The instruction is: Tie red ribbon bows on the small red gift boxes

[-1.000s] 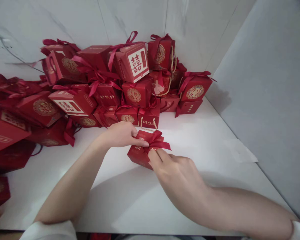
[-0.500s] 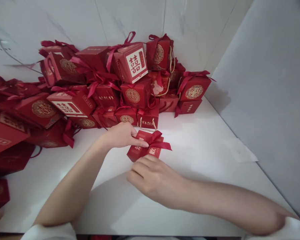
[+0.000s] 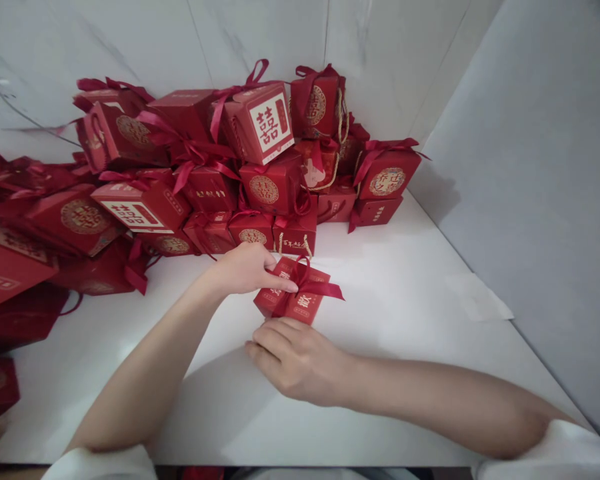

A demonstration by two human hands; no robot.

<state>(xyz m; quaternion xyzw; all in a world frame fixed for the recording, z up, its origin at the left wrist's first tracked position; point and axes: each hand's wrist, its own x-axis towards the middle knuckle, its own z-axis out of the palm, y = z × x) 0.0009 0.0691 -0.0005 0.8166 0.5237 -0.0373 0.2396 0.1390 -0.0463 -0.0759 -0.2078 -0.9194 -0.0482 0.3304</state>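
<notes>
Red box (image 3: 305,307) sits under the left hand (image 3: 247,270), its fingers partly bent, holding it; the right hand's (image 3: 300,360) fingers curl, grip unclear.

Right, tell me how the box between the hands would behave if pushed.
The small red box would probably slide rather than roll, having flat faces. Its thin, creased card look suggests it might dent if squeezed. The ribbon bow looks floppy, so it would likely just trail along.

Near the middle of the frame, the box (image 3: 307,308) looks like smooth printed card, its ribbon (image 3: 325,289) satiny cloth with a sheen. The white surface (image 3: 380,287) is smooth and faintly glossy; the marble-patterned wall (image 3: 270,33) looks polished.
</notes>
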